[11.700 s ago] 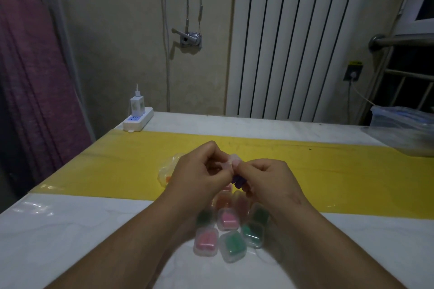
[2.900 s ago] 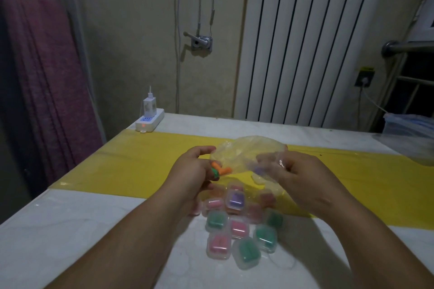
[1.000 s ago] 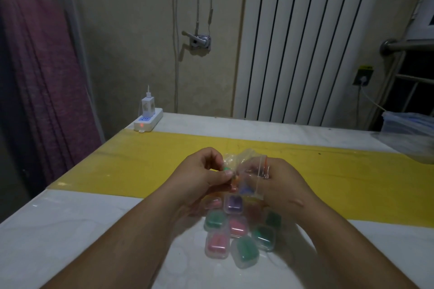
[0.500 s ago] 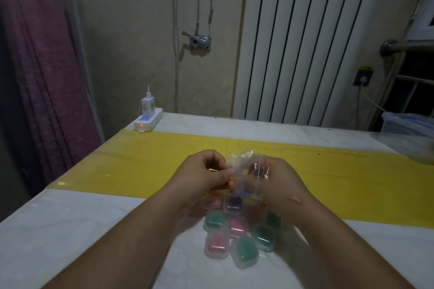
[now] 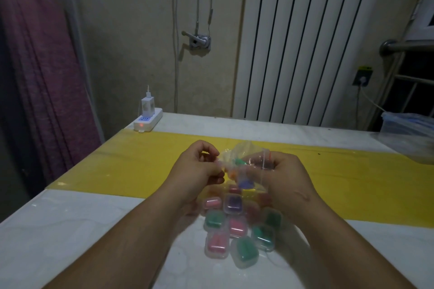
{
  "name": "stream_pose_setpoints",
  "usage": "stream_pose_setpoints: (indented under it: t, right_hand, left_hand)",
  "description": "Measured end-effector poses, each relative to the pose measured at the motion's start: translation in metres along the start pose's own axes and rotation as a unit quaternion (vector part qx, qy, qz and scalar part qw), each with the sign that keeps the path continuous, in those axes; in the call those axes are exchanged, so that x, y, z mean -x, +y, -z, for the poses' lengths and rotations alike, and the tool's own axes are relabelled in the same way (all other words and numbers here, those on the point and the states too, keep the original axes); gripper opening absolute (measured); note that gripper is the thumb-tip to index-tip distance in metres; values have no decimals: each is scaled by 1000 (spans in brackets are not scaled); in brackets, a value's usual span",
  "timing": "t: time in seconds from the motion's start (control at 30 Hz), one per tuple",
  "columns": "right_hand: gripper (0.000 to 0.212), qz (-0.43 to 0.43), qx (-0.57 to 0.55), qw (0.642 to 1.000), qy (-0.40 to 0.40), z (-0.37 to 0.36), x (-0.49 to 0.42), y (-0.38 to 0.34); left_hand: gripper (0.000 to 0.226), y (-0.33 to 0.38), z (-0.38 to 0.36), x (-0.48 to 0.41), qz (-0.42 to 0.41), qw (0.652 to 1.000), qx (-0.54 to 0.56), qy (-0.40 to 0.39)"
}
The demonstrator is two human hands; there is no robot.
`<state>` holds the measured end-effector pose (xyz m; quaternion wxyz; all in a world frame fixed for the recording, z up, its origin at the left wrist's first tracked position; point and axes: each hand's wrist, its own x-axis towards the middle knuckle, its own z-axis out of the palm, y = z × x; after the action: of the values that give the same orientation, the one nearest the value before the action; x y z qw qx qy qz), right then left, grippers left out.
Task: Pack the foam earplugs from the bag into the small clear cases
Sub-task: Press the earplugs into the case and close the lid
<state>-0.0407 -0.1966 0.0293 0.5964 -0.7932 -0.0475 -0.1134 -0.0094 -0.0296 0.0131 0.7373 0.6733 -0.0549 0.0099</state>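
Foam earplugs (image 5: 239, 161): soft, rounded plugs in green, orange and bluish purple, loose inside the bag, held just above the far edge of the cases.
Bag (image 5: 254, 159): thin, clear, crinkled plastic, lifted off the table between both hands, above the cases.
Left hand (image 5: 199, 171): left of the bag, its back to the camera and fingers curled in; thumb and forefinger pinch the bag's edge.
Right hand (image 5: 285, 176): right of the bag, fingers curled round the plastic and gripping it; the fingertips show blurred through the film.
Cases (image 5: 237, 226): small, clear, rounded-square boxes, bunched close and touching, with pink, green or purple foam inside.
Table (image 5: 70, 230): glossy white marbled top under the cases.
Yellow strip (image 5: 141, 166): smooth, shiny band across the table, just beyond the cases.
Power strip (image 5: 148, 122): white block with an upright charger, well beyond the cases to the left.
Radiator (image 5: 305, 42): white vertical ribs on the wall far behind the cases.
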Motion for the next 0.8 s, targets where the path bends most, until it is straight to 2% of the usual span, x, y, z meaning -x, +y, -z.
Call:
stream_pose_setpoints:
  t: [0.07, 0.13, 0.2, 0.3, 0.4, 0.47, 0.57, 0.63, 0.8]
  right_hand:
    - [14, -21, -6, 1000, 9, 1, -1, 2]
    - [15, -16, -1, 1000, 24, 1, -1, 2]
    - [19, -4, 10, 1000, 28, 0, -1, 4]
    - [23, 18, 37, 999, 28, -4, -1, 5]
    - [17, 47, 73, 996, 34, -4, -2, 7]
    - [13, 63, 76, 994, 53, -3, -3, 9]
    - [8, 49, 41, 993, 96, 3, -5, 9]
    - [12, 33, 26, 993, 111, 7, -5, 9]
    - [10, -23, -11, 996, 90, 10, -3, 8]
  left_hand:
    - [32, -1, 1, 0, -9, 999, -46, 14]
    - [38, 0, 1, 1, -45, 989, -141, 28]
    - [47, 2, 2, 5, -101, 957, -272, -1]
    - [37, 2, 0, 9, -163, 915, -364, -58]
    - [29, -4, -2, 4, -186, 879, -439, -2]
    - [20, -7, 0, -1, -196, 872, -446, 54]
    - [15, -10, 6, -5, -173, 886, -415, 115]
    - [15, -11, 10, -7, -147, 891, -402, 150]
    - [16, -13, 19, -11, -98, 886, -401, 209]
